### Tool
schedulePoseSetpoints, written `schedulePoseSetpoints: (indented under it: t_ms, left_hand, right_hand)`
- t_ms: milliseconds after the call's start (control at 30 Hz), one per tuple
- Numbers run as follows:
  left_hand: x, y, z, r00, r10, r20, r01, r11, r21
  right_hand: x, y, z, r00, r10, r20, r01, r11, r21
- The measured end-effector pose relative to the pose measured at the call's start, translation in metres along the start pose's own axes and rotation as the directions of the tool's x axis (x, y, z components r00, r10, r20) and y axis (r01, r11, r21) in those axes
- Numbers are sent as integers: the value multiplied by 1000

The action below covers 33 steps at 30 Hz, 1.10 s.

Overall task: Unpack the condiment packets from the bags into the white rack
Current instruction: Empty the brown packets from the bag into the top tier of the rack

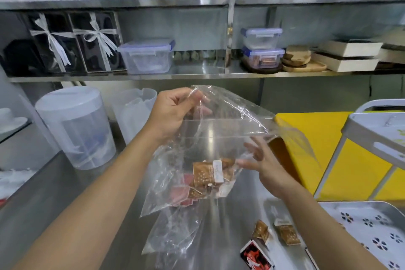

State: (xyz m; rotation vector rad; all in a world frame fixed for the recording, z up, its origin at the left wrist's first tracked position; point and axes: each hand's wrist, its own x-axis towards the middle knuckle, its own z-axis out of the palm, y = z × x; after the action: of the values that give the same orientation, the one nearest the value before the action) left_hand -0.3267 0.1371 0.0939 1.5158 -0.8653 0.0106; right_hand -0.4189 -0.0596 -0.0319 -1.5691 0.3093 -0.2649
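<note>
My left hand (173,109) pinches the top edge of a clear plastic bag (221,138) and holds it up over the steel counter. Brown condiment packets (208,174) and red packets (183,195) lie bunched at the bag's bottom. My right hand (263,162) is at the bag's right side with its fingers spread and straight, touching the plastic. Two loose brown packets (287,233) and a red-and-black packet (255,256) lie on the counter at lower right. The white rack (372,223), with flower-shaped holes in its tray, stands at the right edge.
A second clear bag (173,237) lies crumpled on the steel counter (87,193) under the held one. A lidded plastic pitcher (76,127) stands at the left, a yellow board (317,138) behind the rack. Shelves with lidded containers (146,56) run above.
</note>
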Motion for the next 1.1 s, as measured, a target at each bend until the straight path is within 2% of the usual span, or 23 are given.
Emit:
schedulePoseSetpoints:
  t_ms: [67, 133, 167, 233, 267, 300, 333, 367, 400, 433, 467, 533, 567, 600, 633, 667, 700, 733, 800, 867, 967, 1033, 1100]
  left_hand:
    - [2, -7, -5, 997, -52, -55, 56, 996, 62]
    - [6, -21, -16, 963, -179, -203, 194, 979, 60]
    - [8, -27, -23, 908, -264, -325, 285, 958, 17]
    - [9, -32, -37, 724, -343, -599, 352, 930, -108]
    - [6, -26, -39, 642, -295, -707, 331, 939, -91]
    - [1, -16, -38, 616, -131, -777, 274, 960, 55]
    - [-5, -4, -32, 638, 139, -757, 151, 942, 300]
    - [-12, 11, -22, 656, 445, -610, -43, 828, 559]
    - [-19, 25, -8, 624, 687, -373, -258, 631, 732]
    - [-26, 40, 10, 571, 811, -129, -433, 431, 792]
    - [-29, 50, 29, 533, 841, 89, -558, 270, 785]
    - [-30, 56, 65, 508, 750, 423, -681, 49, 731]
    - [-28, 50, 79, 518, 661, 543, -709, -23, 705]
    - [-24, 40, 91, 525, 565, 636, -735, -75, 674]
    - [-18, 29, 99, 519, 461, 720, -751, -157, 642]
    - [-12, 21, 104, 516, 359, 778, -752, -245, 612]
    - [-8, 17, 106, 536, 215, 816, -745, -334, 578]
    - [-5, 21, 107, 568, 87, 819, -732, -400, 551]
    - [-4, 25, 107, 603, -51, 796, -734, -425, 529]
    - [-2, 32, 106, 592, -16, 806, -737, -415, 533]
    - [9, 44, 97, 629, 121, 768, -719, -284, 634]
    - [20, 44, 86, 712, 91, 696, -678, -167, 715]
    - [26, 46, 73, 756, 87, 649, -639, -119, 760]
  right_hand:
    - [3, -10, 1, 995, -23, -102, 34, 993, 110]
    - [4, -21, 1, 983, -84, -165, 92, 995, 42]
    - [4, -25, 0, 976, -120, -184, 121, 993, -2]
    - [3, -32, -2, 961, -169, -220, 151, 984, -96]
    - [2, -35, -4, 957, -182, -225, 149, 977, -155]
    - [1, -37, -3, 957, -192, -218, 147, 967, -208]
    - [2, -38, -2, 958, -202, -204, 143, 951, -274]
    - [3, -38, -2, 959, -203, -197, 129, 934, -334]
    - [2, -39, -3, 963, -194, -190, 108, 916, -387]
    - [0, -42, -3, 967, -174, -189, 73, 891, -449]
    - [-5, -45, -9, 967, -191, -171, 82, 862, -500]
    - [-11, -58, 1, 971, -220, -93, 119, 783, -610]
    - [-15, -68, 16, 951, -270, -147, 91, 703, -705]
    - [-15, -72, 29, 899, -322, -296, -64, 573, -817]
    - [-30, -91, 33, 898, -229, -376, -187, 575, -796]
    - [-27, -96, 29, 884, -309, -350, -23, 720, -694]
    - [-24, -95, 29, 859, -334, -388, 8, 767, -641]
    - [-32, -84, 21, 933, -247, -262, 36, 787, -616]
    - [-31, -57, 3, 962, -261, -80, 192, 854, -484]
    - [-34, -43, -24, 974, -225, -11, 203, 897, -392]
    - [-44, -34, -30, 973, -226, -33, 210, 942, -262]
    - [-46, -25, -42, 981, -174, -90, 156, 971, -183]
    - [-50, -17, -58, 981, -147, -129, 123, 976, -179]
